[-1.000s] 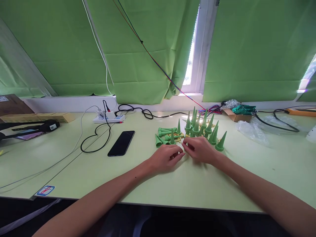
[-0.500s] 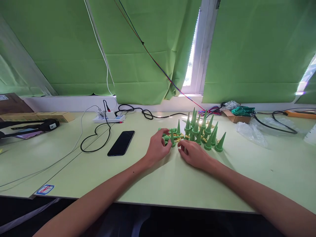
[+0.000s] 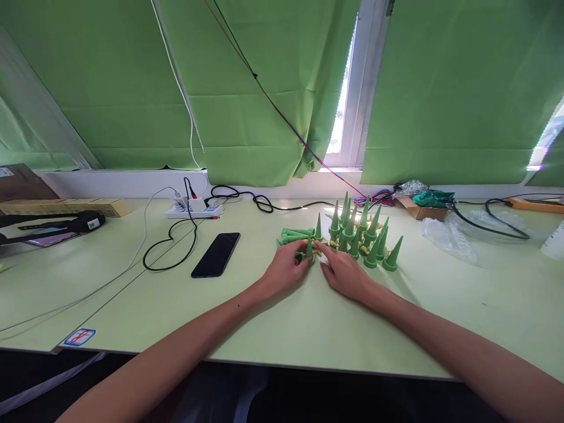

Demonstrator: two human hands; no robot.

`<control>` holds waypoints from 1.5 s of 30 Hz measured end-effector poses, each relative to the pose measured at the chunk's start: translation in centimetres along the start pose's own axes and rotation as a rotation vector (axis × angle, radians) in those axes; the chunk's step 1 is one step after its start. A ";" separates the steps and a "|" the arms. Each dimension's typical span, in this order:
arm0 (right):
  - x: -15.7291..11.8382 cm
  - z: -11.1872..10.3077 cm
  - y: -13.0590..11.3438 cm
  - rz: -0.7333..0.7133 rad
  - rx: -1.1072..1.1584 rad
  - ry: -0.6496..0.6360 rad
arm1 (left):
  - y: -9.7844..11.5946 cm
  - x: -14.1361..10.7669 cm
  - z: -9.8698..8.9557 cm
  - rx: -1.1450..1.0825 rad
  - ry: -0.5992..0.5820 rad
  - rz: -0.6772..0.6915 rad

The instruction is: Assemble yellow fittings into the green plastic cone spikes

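Observation:
My left hand (image 3: 286, 265) pinches a small upright green cone-shaped spike (image 3: 309, 245) between thumb and fingers, its tip pointing up. Close on the right, my right hand (image 3: 348, 274) has its index finger stretched to the spike's side and its thumb apart; whether that fingertip touches the spike I cannot tell. Several more green spikes (image 3: 372, 256) stand upright in a cluster beyond my right hand. Behind my left hand some green spikes (image 3: 296, 232) lie on their sides. Small yellowish pieces (image 3: 321, 241) are scattered among them, partly hidden by my fingers.
On the pale table (image 3: 273, 341), a black phone (image 3: 215, 255) lies left of my arms. A power strip (image 3: 194, 209) with cables (image 3: 170, 241) is behind it. Toward the back right are a small cardboard box (image 3: 420, 208) and clear plastic wrap (image 3: 447, 238). Green curtains hang behind.
My left fingers have closed in around the green spike, which shifted slightly right. My right index finger has stretched out toward it from a curled pose.

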State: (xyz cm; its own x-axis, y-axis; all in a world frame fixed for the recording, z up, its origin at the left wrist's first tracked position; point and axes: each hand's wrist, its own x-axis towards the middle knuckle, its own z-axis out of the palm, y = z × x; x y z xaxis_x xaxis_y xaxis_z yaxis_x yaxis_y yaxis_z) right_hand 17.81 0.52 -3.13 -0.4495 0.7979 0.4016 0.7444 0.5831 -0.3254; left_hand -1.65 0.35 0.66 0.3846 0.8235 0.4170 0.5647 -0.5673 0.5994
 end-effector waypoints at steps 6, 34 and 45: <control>0.1 -0.3 -0.1 -0.007 0.019 -0.027 | 0.0 0.0 0.0 -0.006 -0.014 -0.002; 0.0 -1.1 0.1 0.017 0.035 -0.017 | 0.3 -0.3 0.1 -0.197 -0.107 -0.036; 0.1 -1.2 0.1 0.069 0.001 -0.015 | 0.3 -0.4 -0.1 -0.115 -0.136 -0.091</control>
State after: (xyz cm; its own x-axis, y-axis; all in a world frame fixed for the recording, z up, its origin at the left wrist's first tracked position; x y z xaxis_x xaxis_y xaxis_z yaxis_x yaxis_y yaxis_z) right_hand 18.42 0.47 -2.06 -0.4045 0.8384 0.3653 0.7735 0.5268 -0.3524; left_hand -1.67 -0.18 0.73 0.4355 0.8601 0.2658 0.5175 -0.4808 0.7079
